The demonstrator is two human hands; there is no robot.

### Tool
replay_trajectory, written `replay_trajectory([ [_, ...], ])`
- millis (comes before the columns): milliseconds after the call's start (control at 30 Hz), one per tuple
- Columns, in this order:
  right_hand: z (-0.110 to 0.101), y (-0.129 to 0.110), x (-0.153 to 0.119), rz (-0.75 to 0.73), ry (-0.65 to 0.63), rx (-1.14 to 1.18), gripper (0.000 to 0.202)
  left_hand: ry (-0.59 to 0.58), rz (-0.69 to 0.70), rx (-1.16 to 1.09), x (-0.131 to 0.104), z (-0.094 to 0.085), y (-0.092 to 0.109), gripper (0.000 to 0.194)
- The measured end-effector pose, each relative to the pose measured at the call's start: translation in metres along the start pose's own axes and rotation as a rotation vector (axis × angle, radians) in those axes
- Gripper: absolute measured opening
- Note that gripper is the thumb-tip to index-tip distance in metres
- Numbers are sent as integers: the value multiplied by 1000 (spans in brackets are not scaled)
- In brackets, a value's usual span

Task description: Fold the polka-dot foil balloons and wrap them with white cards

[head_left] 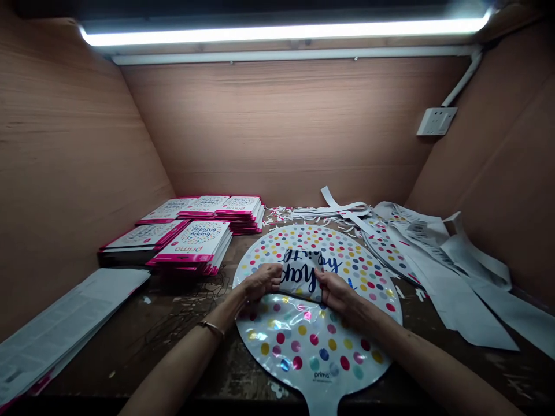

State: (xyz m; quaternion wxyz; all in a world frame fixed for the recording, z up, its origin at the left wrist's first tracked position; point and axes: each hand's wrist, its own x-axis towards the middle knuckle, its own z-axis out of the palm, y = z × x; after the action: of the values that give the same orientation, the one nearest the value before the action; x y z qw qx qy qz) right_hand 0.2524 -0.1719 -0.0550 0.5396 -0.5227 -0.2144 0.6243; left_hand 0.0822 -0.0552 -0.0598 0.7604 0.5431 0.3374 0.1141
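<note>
A round, flat foil balloon point(312, 346) with colourful dots and a tail at the near edge lies in front of me. Above its middle is a folded foil balloon point(300, 283) with dark blue lettering, pinched at both sides. My left hand point(263, 279) grips its left edge, fingers closed. On the opposite edge my right hand point(337, 290) is closed too, thumb on top. Whether the folded part is separate from the flat balloon beneath, I cannot tell.
Stacks of pink-edged printed packets point(191, 242) stand at the back left. Long printed sheets point(73, 329) lie near left. White paper strips point(451, 289) cover another dotted balloon point(390, 248) on the right. Paper scraps point(281, 215) litter the back. Wooden panels point(286, 127) enclose the table.
</note>
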Motion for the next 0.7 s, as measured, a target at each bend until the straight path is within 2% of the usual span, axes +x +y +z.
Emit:
replay_trajectory([
  [67, 2, -2, 4, 28, 67, 9, 22, 171, -5, 171, 13, 10, 4, 36],
  [133, -1, -3, 3, -17, 91, -108, 24, 299, -30, 303, 28, 20, 10, 32],
  [200, -9, -5, 0, -61, 106, -234, 28, 401, -65, 420, 41, 28, 14, 27],
  [267, -19, -10, -1, -162, 175, -397, 34, 477, -109, 510, 49, 33, 16, 20],
  [300, -23, -13, 0, -259, 229, -530, 37, 507, -127, 545, 51, 35, 17, 19],
  [367, -30, -18, 6, -528, 289, -960, 41, 557, -142, 597, 51, 38, 18, 20],
  [433, -32, -16, 17, -725, 225, -1411, 40, 611, -124, 635, 48, 41, 20, 18],
  [500, -31, -8, 29, -743, 129, -1653, 40, 678, -86, 658, 46, 44, 23, 17],
  [533, -30, -3, 34, -727, 120, -1713, 40, 710, -67, 662, 46, 45, 25, 19],
  [633, -30, 12, 42, -705, 155, -1755, 42, 760, -49, 634, 50, 45, 31, 28],
  [700, -31, 18, 42, -705, 143, -1735, 42, 736, -55, 579, 55, 44, 32, 27],
])
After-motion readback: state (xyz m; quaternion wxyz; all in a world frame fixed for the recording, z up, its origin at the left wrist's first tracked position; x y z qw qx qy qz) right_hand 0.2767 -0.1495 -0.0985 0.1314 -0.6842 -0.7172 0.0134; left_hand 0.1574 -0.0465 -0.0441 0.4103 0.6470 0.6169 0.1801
